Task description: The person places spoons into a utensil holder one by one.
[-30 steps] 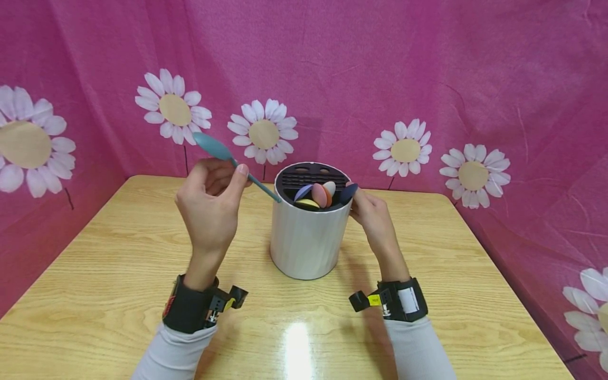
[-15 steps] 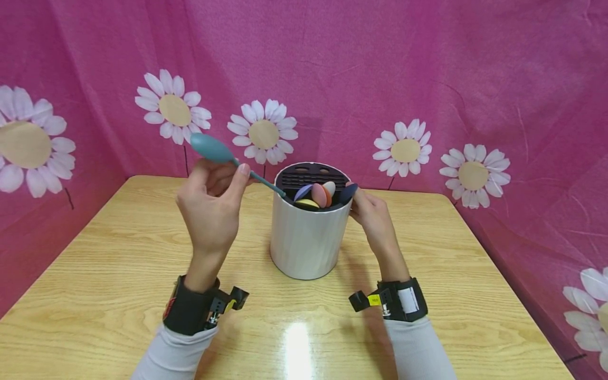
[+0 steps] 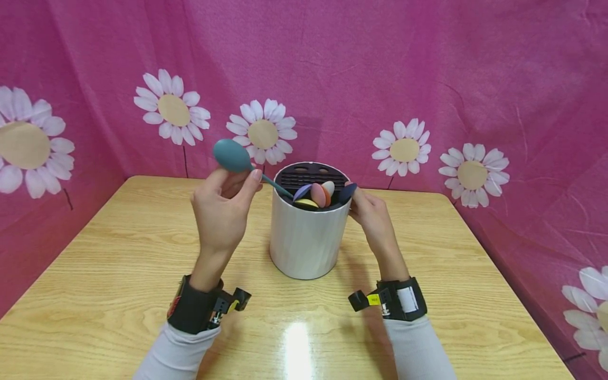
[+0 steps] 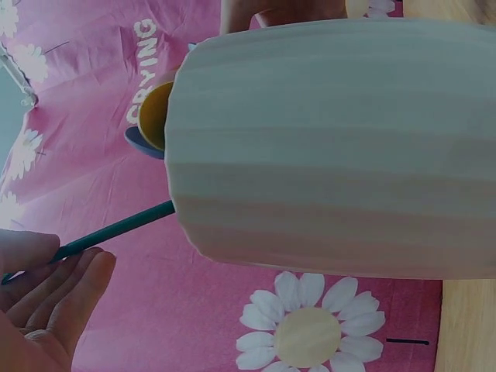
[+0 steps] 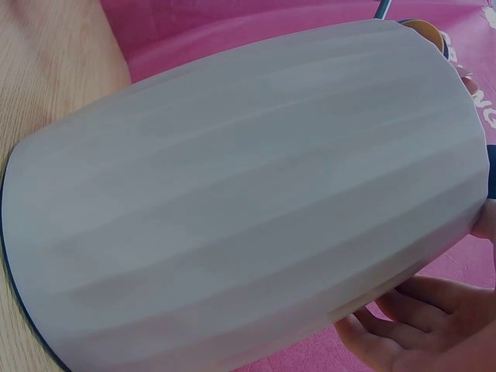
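Note:
A teal spoon [image 3: 231, 155] slants down to the right, pinched between thumb and fingers of my left hand [image 3: 220, 216] just below its bowl. Its handle [image 4: 116, 230] reaches over the left rim of a white ribbed utensil holder [image 3: 306, 243]; the handle's end is hidden inside. My right hand [image 3: 375, 221] grips the holder's right side near the rim, with fingers [image 5: 422, 322] against the wall. Beside it, a navy utensil head [image 3: 348, 193] leans out. Purple [image 3: 302, 191], yellow [image 3: 307, 202], pink [image 3: 318, 195], orange and white [image 3: 329, 187] heads stick up from the holder.
The holder stands upright on a wooden table [image 3: 456, 264]. Its dark top insert [image 3: 309, 179] has slots and round holes at the back. A pink cloth [image 3: 342, 68] with white flowers surrounds the table's back and sides.
My left hand has moved right toward the holder, and the teal spoon's handle end has passed over the rim into the opening. The spoon's bowl has turned. My right hand stays in place.

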A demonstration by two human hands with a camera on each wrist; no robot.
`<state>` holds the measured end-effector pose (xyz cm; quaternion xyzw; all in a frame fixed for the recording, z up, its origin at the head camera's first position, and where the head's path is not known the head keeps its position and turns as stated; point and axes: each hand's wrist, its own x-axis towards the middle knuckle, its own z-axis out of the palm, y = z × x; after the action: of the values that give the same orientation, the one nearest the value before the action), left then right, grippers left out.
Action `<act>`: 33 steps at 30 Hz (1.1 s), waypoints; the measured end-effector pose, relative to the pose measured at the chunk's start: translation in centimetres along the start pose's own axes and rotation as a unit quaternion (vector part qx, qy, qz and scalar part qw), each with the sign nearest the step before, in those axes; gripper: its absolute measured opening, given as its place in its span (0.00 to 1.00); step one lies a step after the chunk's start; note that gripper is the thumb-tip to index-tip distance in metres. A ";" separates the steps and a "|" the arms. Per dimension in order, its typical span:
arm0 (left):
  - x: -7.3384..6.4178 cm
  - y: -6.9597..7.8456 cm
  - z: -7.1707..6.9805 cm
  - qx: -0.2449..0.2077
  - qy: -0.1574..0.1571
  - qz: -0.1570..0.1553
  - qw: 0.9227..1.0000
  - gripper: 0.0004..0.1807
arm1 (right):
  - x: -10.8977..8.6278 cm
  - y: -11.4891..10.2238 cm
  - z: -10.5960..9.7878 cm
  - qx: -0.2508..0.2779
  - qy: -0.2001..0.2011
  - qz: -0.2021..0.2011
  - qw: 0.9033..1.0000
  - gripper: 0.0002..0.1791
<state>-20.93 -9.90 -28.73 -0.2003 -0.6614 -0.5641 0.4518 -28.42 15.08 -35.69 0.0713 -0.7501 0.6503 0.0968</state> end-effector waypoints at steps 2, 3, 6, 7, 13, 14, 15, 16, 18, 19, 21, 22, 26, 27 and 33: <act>-0.1 -0.1 0.0 0.006 -0.005 -0.007 1.000 0.11 | 0.1 0.0 0.0 -0.002 -0.001 0.002 1.000 0.33; -0.1 -0.1 0.0 0.010 -0.007 -0.009 1.000 0.10 | 0.1 0.0 0.0 -0.002 -0.001 0.002 1.000 0.34; -0.3 -0.4 0.1 0.018 -0.015 -0.013 1.000 0.10 | 0.1 0.0 0.0 0.000 -0.001 0.000 1.000 0.33; -0.3 -0.5 0.1 0.020 -0.017 -0.012 1.000 0.10 | 0.0 0.0 0.0 0.002 -0.002 -0.001 1.000 0.33; -0.8 -2.9 0.4 0.020 -0.032 -0.010 0.999 0.12 | -0.1 0.0 0.1 -0.001 0.000 0.000 1.000 0.34; -0.9 -3.3 0.5 0.019 -0.033 -0.012 0.999 0.12 | -0.1 0.0 0.0 -0.003 0.000 0.001 1.000 0.34; -1.0 -3.7 0.5 0.020 -0.035 -0.011 0.999 0.12 | -0.1 0.0 0.1 -0.004 0.001 0.002 1.000 0.34; -1.0 -3.9 0.5 0.019 -0.036 -0.011 0.999 0.12 | -0.1 0.0 0.1 -0.005 0.001 0.002 1.000 0.34; -1.1 -4.2 0.6 0.018 -0.040 -0.011 0.999 0.12 | -0.1 0.0 0.1 -0.004 0.001 0.002 1.000 0.34; -1.1 -4.3 0.6 0.019 -0.042 -0.010 0.999 0.12 | -0.1 0.0 0.1 -0.005 0.001 0.001 1.000 0.34; -1.2 -4.3 0.7 0.023 -0.048 -0.011 0.999 0.11 | -0.1 0.0 0.1 -0.005 0.001 0.001 1.000 0.34; -1.2 -4.3 0.7 0.022 -0.051 -0.014 0.998 0.10 | -0.1 0.0 0.1 -0.005 0.001 0.002 1.000 0.34; -1.3 -4.3 0.9 0.027 -0.061 -0.026 0.997 0.09 | -0.1 0.0 0.1 -0.001 0.001 0.001 1.000 0.33; -1.3 -4.3 0.9 0.028 -0.063 -0.028 0.997 0.09 | -0.1 0.0 0.1 0.001 0.001 0.000 1.000 0.33; -1.4 -4.3 1.2 0.037 -0.071 -0.022 0.997 0.07 | -0.1 -0.1 0.1 0.004 0.004 0.002 1.000 0.33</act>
<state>-23.99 -9.64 -32.27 -0.2087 -0.7165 -0.5337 0.3978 -28.29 14.95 -35.59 0.0675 -0.7474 0.6536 0.0978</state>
